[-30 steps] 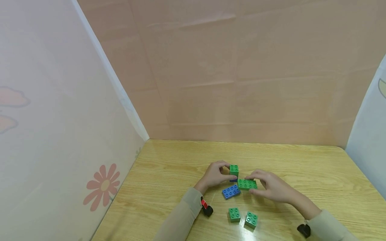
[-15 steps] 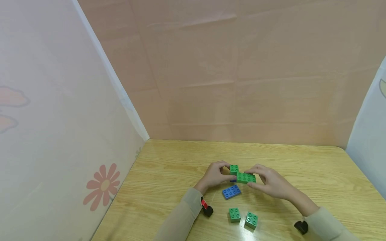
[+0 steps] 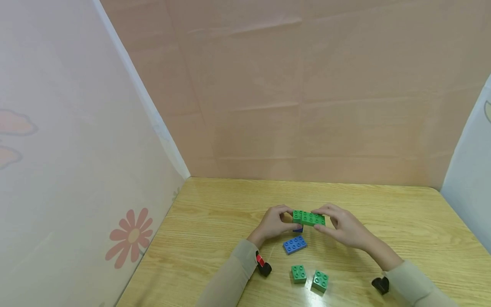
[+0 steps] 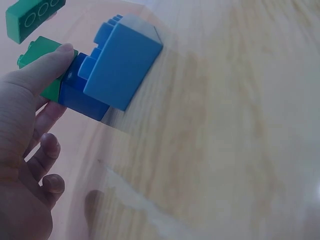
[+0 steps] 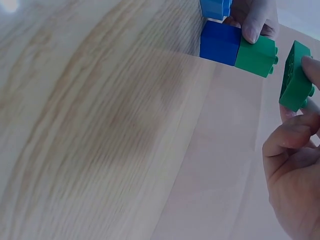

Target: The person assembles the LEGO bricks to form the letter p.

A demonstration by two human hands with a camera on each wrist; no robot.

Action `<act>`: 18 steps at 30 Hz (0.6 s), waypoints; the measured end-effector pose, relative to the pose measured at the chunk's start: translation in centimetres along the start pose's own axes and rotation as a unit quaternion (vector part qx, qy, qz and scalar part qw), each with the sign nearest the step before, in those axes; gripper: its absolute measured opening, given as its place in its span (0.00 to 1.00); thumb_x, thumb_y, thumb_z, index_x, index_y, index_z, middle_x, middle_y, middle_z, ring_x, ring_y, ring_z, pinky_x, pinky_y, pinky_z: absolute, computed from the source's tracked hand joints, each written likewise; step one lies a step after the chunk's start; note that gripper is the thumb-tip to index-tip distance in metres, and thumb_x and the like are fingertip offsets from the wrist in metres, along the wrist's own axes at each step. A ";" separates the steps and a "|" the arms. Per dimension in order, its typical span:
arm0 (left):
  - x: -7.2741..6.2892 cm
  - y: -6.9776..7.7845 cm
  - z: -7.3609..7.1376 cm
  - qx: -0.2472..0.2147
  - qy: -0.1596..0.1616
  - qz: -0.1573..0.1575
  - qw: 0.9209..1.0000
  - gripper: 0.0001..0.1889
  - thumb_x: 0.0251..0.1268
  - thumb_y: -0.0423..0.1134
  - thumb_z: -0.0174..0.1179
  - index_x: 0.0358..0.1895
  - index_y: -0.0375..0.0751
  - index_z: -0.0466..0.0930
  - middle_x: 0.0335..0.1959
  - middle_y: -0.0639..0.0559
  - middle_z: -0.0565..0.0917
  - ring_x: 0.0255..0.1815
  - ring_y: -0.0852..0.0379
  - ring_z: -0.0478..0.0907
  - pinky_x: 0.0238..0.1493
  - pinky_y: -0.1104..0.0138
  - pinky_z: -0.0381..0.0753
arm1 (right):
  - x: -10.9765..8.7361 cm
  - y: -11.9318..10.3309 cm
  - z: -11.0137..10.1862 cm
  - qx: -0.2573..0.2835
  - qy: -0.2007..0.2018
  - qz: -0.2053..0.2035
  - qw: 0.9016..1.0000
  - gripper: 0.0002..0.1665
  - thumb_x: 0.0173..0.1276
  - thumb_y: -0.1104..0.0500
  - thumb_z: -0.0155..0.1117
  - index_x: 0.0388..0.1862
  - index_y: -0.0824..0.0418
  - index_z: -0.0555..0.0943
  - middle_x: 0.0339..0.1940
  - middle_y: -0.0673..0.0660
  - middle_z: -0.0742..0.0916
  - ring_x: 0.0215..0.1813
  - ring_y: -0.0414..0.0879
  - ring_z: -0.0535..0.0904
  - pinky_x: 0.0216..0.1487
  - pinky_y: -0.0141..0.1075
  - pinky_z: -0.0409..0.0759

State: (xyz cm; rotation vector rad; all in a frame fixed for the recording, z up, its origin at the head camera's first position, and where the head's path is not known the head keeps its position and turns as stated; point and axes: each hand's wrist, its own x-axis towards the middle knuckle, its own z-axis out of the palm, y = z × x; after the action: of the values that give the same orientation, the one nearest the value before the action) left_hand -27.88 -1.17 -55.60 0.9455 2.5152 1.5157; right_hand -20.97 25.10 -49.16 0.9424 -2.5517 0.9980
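My left hand (image 3: 274,222) pinches a stack between thumb and fingers. The stack is a square green building brick (image 5: 255,56) on a dark blue brick (image 5: 219,44) that stands on the table. My right hand (image 3: 343,228) holds a long green brick (image 3: 313,218) by its right end, thumb at the near side. In the head view that long brick's left end overlaps the stack's top; both wrist views show a gap between this brick (image 5: 296,77) and the studs below. Just nearer than the stack lies a long blue brick (image 3: 295,244), touched by neither hand.
Two square green bricks, one on the left (image 3: 298,274) and one on the right (image 3: 320,281), lie nearer the front of the wooden table (image 3: 215,204). A brown-pink sheet (image 3: 268,106) hangs behind the table, and a pale flowered sheet (image 3: 76,106) stands along the left.
My right hand has carried the long green brick away from the front, from beside the long blue brick to the top of the stack. The left hand has stayed in place.
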 end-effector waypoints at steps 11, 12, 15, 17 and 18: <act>-0.1 0.1 0.1 0.007 -0.002 -0.008 1.000 0.16 0.59 0.49 0.79 0.49 0.56 0.89 0.43 0.71 0.83 0.37 0.60 0.75 0.37 0.72 0.73 | 0.7 0.2 0.1 -0.011 0.001 0.028 1.000 0.23 0.71 0.56 0.74 0.63 0.57 0.83 0.50 0.44 0.83 0.22 0.33 0.61 0.23 0.30 0.65; -0.1 0.2 0.1 0.009 -0.002 -0.008 1.000 0.16 0.59 0.50 0.79 0.49 0.56 0.89 0.43 0.71 0.83 0.37 0.60 0.75 0.37 0.72 0.73 | 0.7 0.3 0.1 -0.013 0.001 0.031 0.999 0.23 0.71 0.55 0.74 0.63 0.57 0.83 0.50 0.44 0.83 0.22 0.33 0.61 0.23 0.30 0.66; 0.0 0.3 0.1 0.011 -0.003 -0.009 1.000 0.15 0.59 0.50 0.78 0.48 0.56 0.89 0.42 0.71 0.83 0.36 0.59 0.75 0.36 0.72 0.73 | 0.9 0.3 0.1 -0.018 -0.001 0.036 0.999 0.24 0.72 0.55 0.73 0.64 0.58 0.83 0.51 0.45 0.83 0.23 0.34 0.61 0.23 0.31 0.66; 0.0 0.3 0.1 0.011 -0.004 -0.010 1.000 0.15 0.59 0.50 0.78 0.48 0.57 0.89 0.42 0.71 0.83 0.35 0.59 0.74 0.35 0.72 0.72 | 1.0 0.4 0.1 -0.019 -0.002 0.041 0.999 0.24 0.72 0.54 0.73 0.64 0.58 0.82 0.51 0.45 0.83 0.23 0.34 0.61 0.23 0.31 0.66; 0.0 0.3 0.1 0.011 -0.004 -0.009 1.000 0.14 0.59 0.50 0.78 0.48 0.57 0.89 0.42 0.71 0.83 0.34 0.59 0.73 0.34 0.72 0.71 | 1.0 0.4 0.1 -0.018 -0.002 0.043 0.999 0.24 0.72 0.54 0.73 0.64 0.58 0.82 0.51 0.46 0.83 0.23 0.34 0.61 0.23 0.31 0.65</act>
State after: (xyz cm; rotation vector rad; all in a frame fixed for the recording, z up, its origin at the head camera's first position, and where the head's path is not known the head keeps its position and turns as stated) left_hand -27.71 -0.98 -55.45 0.9269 2.5333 1.4781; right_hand -21.96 24.75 -48.99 0.8330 -2.6234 0.9693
